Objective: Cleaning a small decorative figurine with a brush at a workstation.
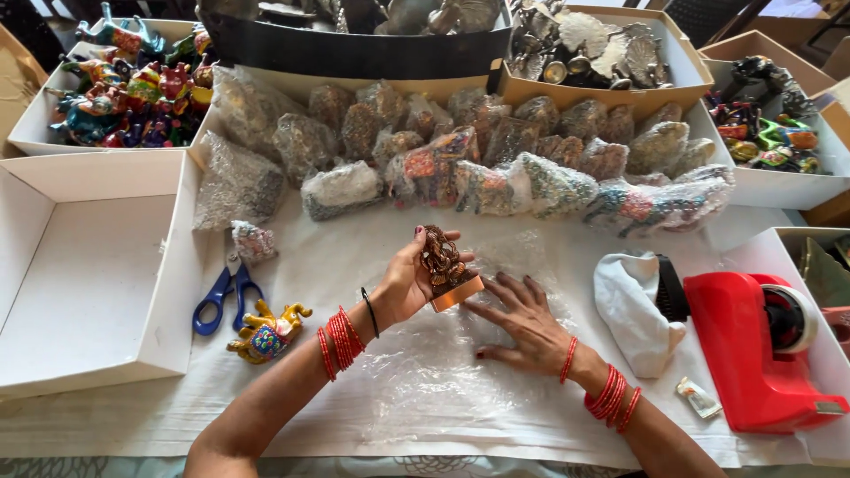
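Note:
My left hand (409, 281) grips a small brown carved figurine (445, 264) on an orange base, held just above a sheet of clear bubble wrap (416, 389) spread on the table. My right hand (524, 324) lies flat on that sheet, fingers spread, its fingertips close under the figurine's base. Red bangles ring both wrists.
Blue scissors (223, 294) and a yellow painted elephant (266, 331) lie left of my arm. A white box (168, 265) stands at the left, a red tape dispenser (761, 350) and white cloth (630, 310) at the right. Several bubble-wrapped figures (496, 168) and boxes of figurines line the back.

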